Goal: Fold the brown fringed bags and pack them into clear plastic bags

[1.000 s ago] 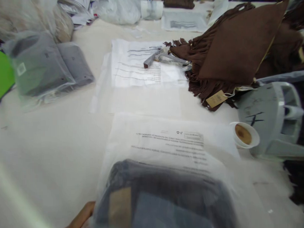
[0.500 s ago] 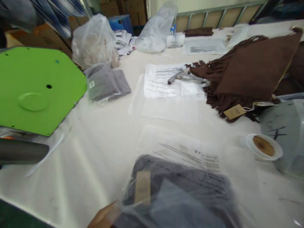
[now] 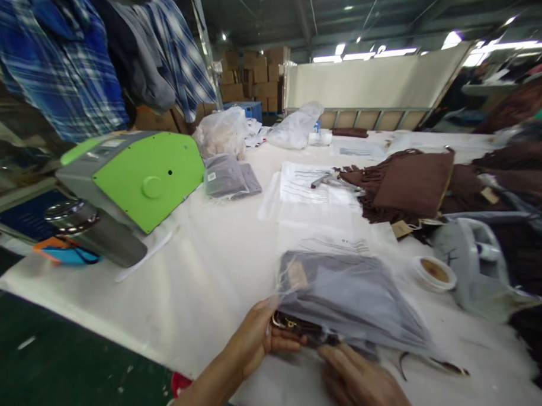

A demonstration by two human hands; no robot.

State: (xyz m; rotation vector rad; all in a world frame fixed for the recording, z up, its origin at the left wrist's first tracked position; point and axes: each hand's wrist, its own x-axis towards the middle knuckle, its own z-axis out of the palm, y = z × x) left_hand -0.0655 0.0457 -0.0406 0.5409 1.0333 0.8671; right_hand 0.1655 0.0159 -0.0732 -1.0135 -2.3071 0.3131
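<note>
A clear plastic bag with a folded dark garment inside lies on the white table in front of me. My left hand pinches the bag's near open end, thumb on top, by a metal buckle. At the same edge, just to the right, my right hand has its fingers curled against the bag's underside. The bag's far end shows printed text and a tan tag.
A green and grey machine stands at the left with a steel cylinder. Another bagged garment, printed bags, brown fringed pieces, a tape roll and a grey tape dispenser lie beyond. Shirts hang upper left.
The view has lifted and pulled back, showing the machine and room. My left hand has closed on the bag's near edge and my right hand has come into view.
</note>
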